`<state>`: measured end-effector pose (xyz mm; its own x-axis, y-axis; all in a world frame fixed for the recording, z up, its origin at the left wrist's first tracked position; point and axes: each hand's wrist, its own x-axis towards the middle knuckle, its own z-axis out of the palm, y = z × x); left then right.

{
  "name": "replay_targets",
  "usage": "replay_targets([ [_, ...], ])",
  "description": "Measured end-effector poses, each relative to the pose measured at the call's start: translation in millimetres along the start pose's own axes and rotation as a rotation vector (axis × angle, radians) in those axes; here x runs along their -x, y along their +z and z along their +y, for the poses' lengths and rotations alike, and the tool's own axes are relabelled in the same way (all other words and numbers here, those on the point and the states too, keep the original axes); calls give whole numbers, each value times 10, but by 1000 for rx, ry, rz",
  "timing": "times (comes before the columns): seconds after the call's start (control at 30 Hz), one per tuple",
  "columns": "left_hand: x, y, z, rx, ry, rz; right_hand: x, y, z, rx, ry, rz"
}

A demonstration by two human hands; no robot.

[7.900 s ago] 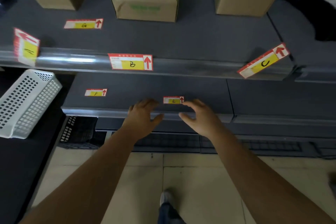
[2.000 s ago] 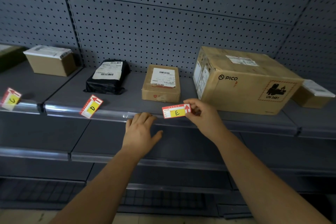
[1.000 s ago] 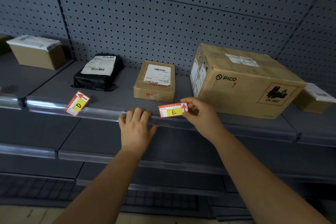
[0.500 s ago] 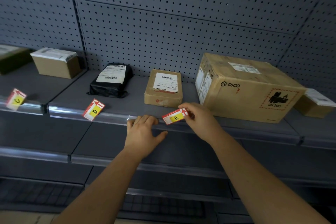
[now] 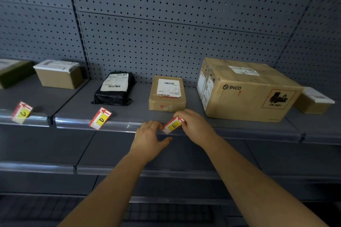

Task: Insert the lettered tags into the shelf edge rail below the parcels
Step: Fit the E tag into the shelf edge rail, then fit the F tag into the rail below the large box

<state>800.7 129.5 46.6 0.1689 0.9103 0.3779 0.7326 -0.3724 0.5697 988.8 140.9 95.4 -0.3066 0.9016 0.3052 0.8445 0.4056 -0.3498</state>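
My right hand (image 5: pixel 195 127) pinches the right end of the E tag (image 5: pixel 172 125), a red, white and yellow card held tilted at the clear shelf edge rail (image 5: pixel 120 125), just below the small cardboard parcel (image 5: pixel 167 93). My left hand (image 5: pixel 149 138) rests with its fingertips on the rail right beside the tag's left end, holding nothing. Two more tags sit tilted in the rail to the left: the D tag (image 5: pixel 100 118) below the black bagged parcel (image 5: pixel 115 88), and the C tag (image 5: pixel 21 112) on the neighbouring shelf section.
A large PICO carton (image 5: pixel 245 88) stands right of my hands, with a small box (image 5: pixel 313 102) beyond it. Two more boxes (image 5: pixel 59 74) sit at the far left. Pegboard backs the shelf. Lower shelves run beneath my arms.
The E tag has come down from above the shelf edge to the rail and now sits more steeply tilted. My left hand's fingertips have stayed on the rail beside it.
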Motion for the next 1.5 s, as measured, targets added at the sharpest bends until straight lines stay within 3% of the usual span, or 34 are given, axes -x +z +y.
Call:
replay_targets([
  [0.27,2,-90,-23,2,7,-99,163,-56,-50,-102,118,47],
  [0.6,357,-228,-86,-110,158,-93,895,56,-279,-103,231,96],
  [0.87,959,-723,4,-178,197,-68,1327,45,-761,-43,156,56],
  [1.1,1722,-1076,99,-187,113,-97,1817,164,-1106,-89,122,19],
  [1.5,3070,-2175,-660,-281,-64,5,1943,952,-2580,-180,-98,-56],
])
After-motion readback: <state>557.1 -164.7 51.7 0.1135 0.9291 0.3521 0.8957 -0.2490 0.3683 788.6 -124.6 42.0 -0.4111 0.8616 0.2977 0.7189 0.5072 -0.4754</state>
